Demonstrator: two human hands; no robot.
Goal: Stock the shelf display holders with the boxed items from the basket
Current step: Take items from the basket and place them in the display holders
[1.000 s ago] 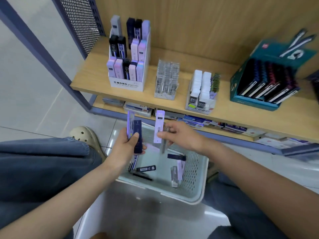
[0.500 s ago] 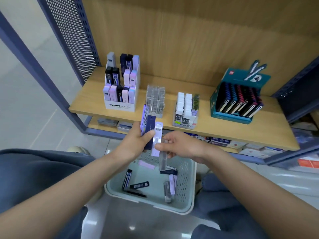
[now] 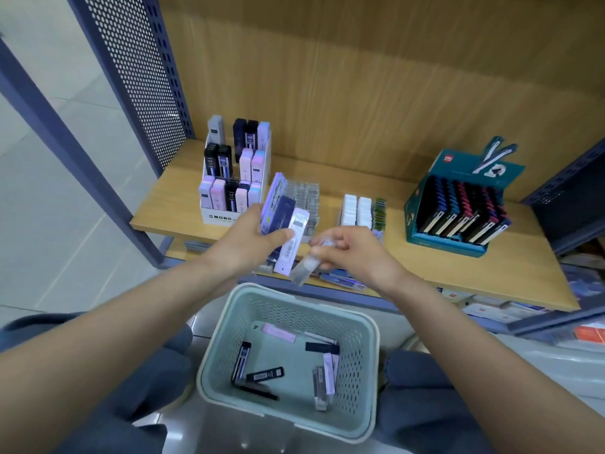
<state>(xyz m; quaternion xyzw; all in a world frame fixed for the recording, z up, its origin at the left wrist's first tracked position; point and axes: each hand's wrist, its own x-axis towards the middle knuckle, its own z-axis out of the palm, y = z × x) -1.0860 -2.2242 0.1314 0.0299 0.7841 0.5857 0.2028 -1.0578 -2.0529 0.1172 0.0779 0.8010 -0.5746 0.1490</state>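
Before the wooden shelf (image 3: 183, 204), 3 boxes (image 3: 282, 213) gripped in left hand (image 3: 248, 245), clear case (image 3: 306, 269) alongside pinched in right hand (image 3: 355, 253).

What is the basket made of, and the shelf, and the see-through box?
Basket: pale green plastic, apparently matte, its walls moulded with rows of holes. Shelf: wood or wood-look laminate, going by the grain lines. See-through box in the right hand: probably clear glossy plastic; it is blurred.

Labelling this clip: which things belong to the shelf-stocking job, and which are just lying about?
Job: basket, loose boxes in it, fanned boxes in the left hand, clear box in the right hand, MONO holder, clear holder.
Lying about: teal display box, white packs, lower-shelf stock.
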